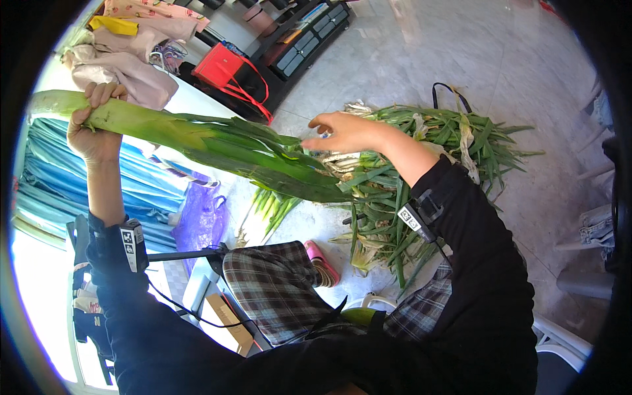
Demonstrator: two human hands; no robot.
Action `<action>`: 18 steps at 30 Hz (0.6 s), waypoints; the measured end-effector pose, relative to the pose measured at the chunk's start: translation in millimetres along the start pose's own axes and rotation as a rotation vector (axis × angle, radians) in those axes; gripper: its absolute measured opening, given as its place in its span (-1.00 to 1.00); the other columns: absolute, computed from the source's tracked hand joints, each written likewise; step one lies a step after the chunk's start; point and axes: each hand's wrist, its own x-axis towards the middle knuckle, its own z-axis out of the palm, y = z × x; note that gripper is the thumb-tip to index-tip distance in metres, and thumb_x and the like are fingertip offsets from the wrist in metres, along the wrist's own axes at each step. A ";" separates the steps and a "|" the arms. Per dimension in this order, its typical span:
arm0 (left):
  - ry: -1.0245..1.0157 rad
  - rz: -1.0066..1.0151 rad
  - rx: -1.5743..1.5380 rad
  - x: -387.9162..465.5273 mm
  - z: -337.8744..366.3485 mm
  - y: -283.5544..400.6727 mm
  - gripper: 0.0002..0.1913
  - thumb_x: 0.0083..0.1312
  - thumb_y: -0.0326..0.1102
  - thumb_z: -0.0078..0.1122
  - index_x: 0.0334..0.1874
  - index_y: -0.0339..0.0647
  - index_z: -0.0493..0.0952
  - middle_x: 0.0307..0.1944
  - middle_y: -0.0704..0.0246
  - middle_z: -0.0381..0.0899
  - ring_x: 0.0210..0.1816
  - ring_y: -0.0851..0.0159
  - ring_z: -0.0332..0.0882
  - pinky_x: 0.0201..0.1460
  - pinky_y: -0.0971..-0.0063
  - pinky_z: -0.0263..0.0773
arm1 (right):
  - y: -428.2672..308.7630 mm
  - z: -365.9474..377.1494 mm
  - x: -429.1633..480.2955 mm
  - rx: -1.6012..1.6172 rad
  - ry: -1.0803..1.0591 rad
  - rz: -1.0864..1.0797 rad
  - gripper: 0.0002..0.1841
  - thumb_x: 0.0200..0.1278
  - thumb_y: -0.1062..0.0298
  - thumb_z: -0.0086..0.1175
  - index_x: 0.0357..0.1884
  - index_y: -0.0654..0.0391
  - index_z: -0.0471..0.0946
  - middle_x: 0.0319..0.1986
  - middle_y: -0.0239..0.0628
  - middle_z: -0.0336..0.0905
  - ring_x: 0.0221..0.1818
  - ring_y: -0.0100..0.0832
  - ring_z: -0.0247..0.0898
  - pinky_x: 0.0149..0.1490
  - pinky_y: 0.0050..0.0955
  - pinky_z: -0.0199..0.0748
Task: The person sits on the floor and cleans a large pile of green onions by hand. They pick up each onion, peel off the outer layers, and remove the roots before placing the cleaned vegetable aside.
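My left hand [98, 131] grips a thick leek or Chinese green onion [173, 131] by its pale stem, held up at the left. Its green leaves slope down to the right across the view. Close to the leaf ends is my right hand [340, 133], thumb and fingers apart with nothing visible between them. Whether its fingertips touch a leaf I cannot tell. Below that hand, a large heap of green onions [395, 197] with dry, withered leaves covers the floor. A smaller bunch of cleaner green onions [269, 212] lies on the floor beneath the raised stalk.
A purple plastic bag [200, 222] stands left of the small bunch, beside blue curtains [49, 173]. A red bag [219, 69] with straps rests by the dark cabinet [301, 49]. A cardboard box [229, 323] is beside my left leg. White chair parts [563, 335] show at lower right.
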 end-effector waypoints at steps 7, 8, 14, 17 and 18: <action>-0.059 -0.003 -0.033 -0.5 24.5 -17.2 -0.72 -0.25 -0.50 -0.02 -0.44 -0.20 0.18 -0.55 0.40 0.13 -0.40 0.37 0.14 -0.08 0.46 0.09 | -45.6 64.5 -15.3 -0.119 0.031 0.032 0.49 -0.47 -0.42 0.27 0.31 0.34 -0.45 0.25 0.34 -0.23 0.34 0.08 -0.22 0.30 0.06 -0.15; -0.049 0.002 -0.028 -0.5 27.5 -18.3 -0.72 -0.25 -0.50 -0.02 -0.44 -0.20 0.18 -0.55 0.40 0.12 -0.40 0.37 0.14 -0.08 0.46 0.09 | -45.9 71.4 -17.0 -0.091 0.057 0.026 0.50 -0.48 -0.35 0.32 0.32 0.25 -0.50 0.28 0.30 -0.33 0.36 0.11 -0.35 0.26 0.25 -0.26; -0.091 -0.015 -0.102 -4.4 35.8 -16.8 -0.72 -0.25 -0.50 -0.02 -0.44 -0.19 0.18 -0.56 0.41 0.14 -0.41 0.38 0.15 -0.07 0.46 0.10 | -33.2 86.8 -18.1 -0.105 0.370 0.012 0.43 -0.47 -0.06 0.42 0.33 0.22 -0.45 0.22 0.26 -0.04 0.29 0.08 -0.06 0.25 0.00 -0.03; -0.041 0.014 -0.123 -9.8 34.1 -16.3 -0.72 -0.27 -0.53 -0.01 -0.45 -0.19 0.19 -0.56 0.42 0.16 -0.42 0.38 0.15 -0.10 0.51 0.09 | -24.7 79.1 -13.1 0.112 0.255 -0.004 0.19 -0.38 0.07 0.39 0.32 0.21 -0.14 0.02 0.17 0.32 0.08 0.03 0.27 0.14 -0.22 0.22; -0.014 0.029 -0.124 -11.1 32.8 -16.4 -0.72 -0.28 -0.54 -0.01 -0.46 -0.19 0.20 -0.56 0.42 0.17 -0.43 0.38 0.15 -0.11 0.53 0.08 | -22.5 77.7 -11.3 0.127 0.227 -0.004 0.04 -0.33 0.12 0.36 0.24 0.20 -0.02 -0.02 0.13 0.36 0.03 0.00 0.31 0.10 -0.26 0.25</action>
